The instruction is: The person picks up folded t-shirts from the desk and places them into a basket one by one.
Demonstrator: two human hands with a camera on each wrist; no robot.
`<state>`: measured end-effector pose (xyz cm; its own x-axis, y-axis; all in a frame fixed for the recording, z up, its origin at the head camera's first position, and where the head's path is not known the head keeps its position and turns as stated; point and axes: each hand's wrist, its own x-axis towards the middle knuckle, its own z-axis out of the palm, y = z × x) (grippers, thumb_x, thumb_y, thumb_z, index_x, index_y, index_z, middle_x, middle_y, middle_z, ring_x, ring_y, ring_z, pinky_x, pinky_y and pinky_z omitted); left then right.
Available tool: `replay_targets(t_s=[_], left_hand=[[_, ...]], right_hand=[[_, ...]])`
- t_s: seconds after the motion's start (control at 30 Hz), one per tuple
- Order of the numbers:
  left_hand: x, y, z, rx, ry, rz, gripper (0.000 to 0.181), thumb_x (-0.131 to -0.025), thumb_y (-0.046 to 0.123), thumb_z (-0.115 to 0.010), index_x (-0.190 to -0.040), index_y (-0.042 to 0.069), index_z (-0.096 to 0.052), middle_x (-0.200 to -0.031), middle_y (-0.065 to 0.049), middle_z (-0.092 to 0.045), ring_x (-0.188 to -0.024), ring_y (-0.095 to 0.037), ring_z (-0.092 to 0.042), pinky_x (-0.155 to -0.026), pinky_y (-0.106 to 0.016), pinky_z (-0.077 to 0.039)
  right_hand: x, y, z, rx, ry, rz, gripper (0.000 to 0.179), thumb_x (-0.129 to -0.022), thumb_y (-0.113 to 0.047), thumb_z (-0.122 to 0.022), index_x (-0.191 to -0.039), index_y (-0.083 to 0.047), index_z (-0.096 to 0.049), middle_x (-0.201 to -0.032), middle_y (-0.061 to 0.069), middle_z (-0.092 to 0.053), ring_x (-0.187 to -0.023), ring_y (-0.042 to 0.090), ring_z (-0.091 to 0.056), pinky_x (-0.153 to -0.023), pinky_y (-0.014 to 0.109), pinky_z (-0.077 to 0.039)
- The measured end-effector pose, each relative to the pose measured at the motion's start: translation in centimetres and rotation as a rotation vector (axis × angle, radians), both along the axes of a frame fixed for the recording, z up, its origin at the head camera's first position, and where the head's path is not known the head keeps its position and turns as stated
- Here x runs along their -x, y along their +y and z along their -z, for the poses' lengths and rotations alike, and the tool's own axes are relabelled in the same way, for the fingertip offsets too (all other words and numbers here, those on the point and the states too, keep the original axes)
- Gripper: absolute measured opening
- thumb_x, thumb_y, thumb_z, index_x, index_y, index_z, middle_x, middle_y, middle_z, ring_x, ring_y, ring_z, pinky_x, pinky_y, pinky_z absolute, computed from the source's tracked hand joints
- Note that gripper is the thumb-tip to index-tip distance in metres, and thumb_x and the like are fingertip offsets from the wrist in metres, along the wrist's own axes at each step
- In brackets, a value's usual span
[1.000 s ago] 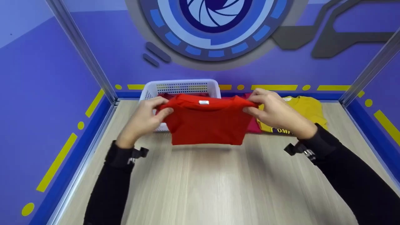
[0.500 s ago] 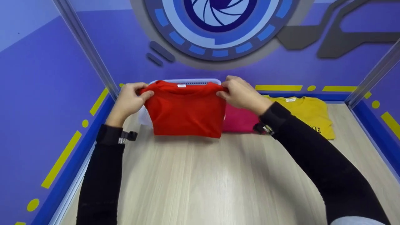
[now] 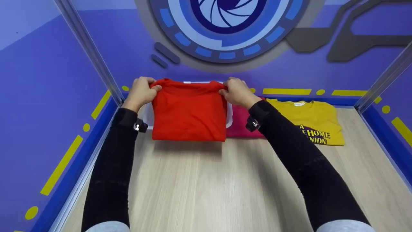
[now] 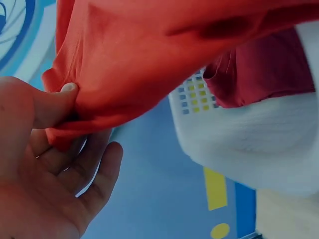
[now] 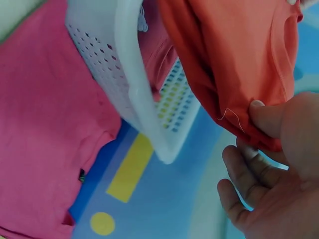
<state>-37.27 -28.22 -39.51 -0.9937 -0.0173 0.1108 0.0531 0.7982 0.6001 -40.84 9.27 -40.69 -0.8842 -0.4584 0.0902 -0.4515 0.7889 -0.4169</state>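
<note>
A folded red T-shirt (image 3: 190,111) hangs between both hands over the white plastic basket (image 3: 229,116), covering most of it in the head view. My left hand (image 3: 141,91) pinches the shirt's left shoulder between thumb and fingers. At the opposite shoulder my right hand (image 3: 238,91) pinches the cloth the same way. In the left wrist view, the thumb of the left hand (image 4: 55,149) presses on the red fabric. A dark red garment (image 4: 269,69) lies inside the basket, below the shirt. The right wrist view shows the right hand (image 5: 279,164) holding the other corner beside the basket rim (image 5: 132,94).
A pink folded garment (image 3: 243,124) lies just right of the basket. Beyond it is a yellow folded T-shirt (image 3: 318,119) with dark lettering. The wooden table (image 3: 206,187) stretches toward the person, with blue-purple walls (image 3: 38,96) on the sides and back.
Both hands have carried the red shirt left and back, from in front of the basket's right part to over the basket. In the last half second it has shifted slightly, its neckline tipping farther back.
</note>
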Motion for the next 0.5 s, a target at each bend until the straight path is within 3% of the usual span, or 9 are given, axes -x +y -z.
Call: replay_targets(t_s=[0.1, 0.2, 0.37, 0.5], left_hand=[[1.1, 0.4, 0.4, 0.02, -0.058, 0.0, 0.032, -0.11, 0.024, -0.064, -0.132, 0.003, -0.075, -0.131, -0.022, -0.073, -0.111, -0.035, -0.066, -0.096, -0.043, -0.052], [1.9, 0.6, 1.2, 0.046, -0.114, 0.005, 0.033, -0.11, 0.024, -0.064, -0.133, 0.002, -0.074, -0.133, -0.023, -0.072, -0.114, -0.036, -0.064, -0.099, -0.046, -0.051], [2.5, 0.2, 2.8, 0.102, -0.152, -0.002, 0.034, -0.11, 0.024, -0.065, -0.133, 0.0, -0.073, -0.128, -0.025, -0.071, -0.109, -0.036, -0.062, -0.097, -0.046, -0.05], [2.7, 0.2, 3.4, 0.162, -0.188, -0.009, 0.037, -0.109, 0.025, -0.066, -0.136, 0.001, -0.073, -0.128, -0.024, -0.072, -0.105, -0.035, -0.062, -0.093, -0.045, -0.05]], right_hand=[[0.6, -0.1, 0.9, -0.029, 0.013, 0.036, 0.03, -0.111, -0.028, -0.068, -0.112, 0.0, -0.078, -0.113, 0.021, -0.069, -0.111, 0.04, -0.066, -0.108, 0.055, -0.047], [0.9, -0.4, 1.9, -0.075, 0.051, 0.044, 0.029, -0.11, -0.028, -0.069, -0.103, -0.001, -0.076, -0.109, 0.022, -0.07, -0.111, 0.043, -0.068, -0.107, 0.055, -0.051], [1.3, -1.1, 3.6, -0.11, 0.128, 0.045, 0.029, -0.108, -0.028, -0.072, -0.094, -0.003, -0.073, -0.101, 0.023, -0.072, -0.109, 0.046, -0.07, -0.103, 0.056, -0.056], [1.7, -1.7, 4.1, -0.194, 0.138, 0.031, 0.033, -0.109, -0.031, -0.07, -0.09, -0.003, -0.067, -0.1, 0.022, -0.073, -0.114, 0.046, -0.067, -0.108, 0.056, -0.051]])
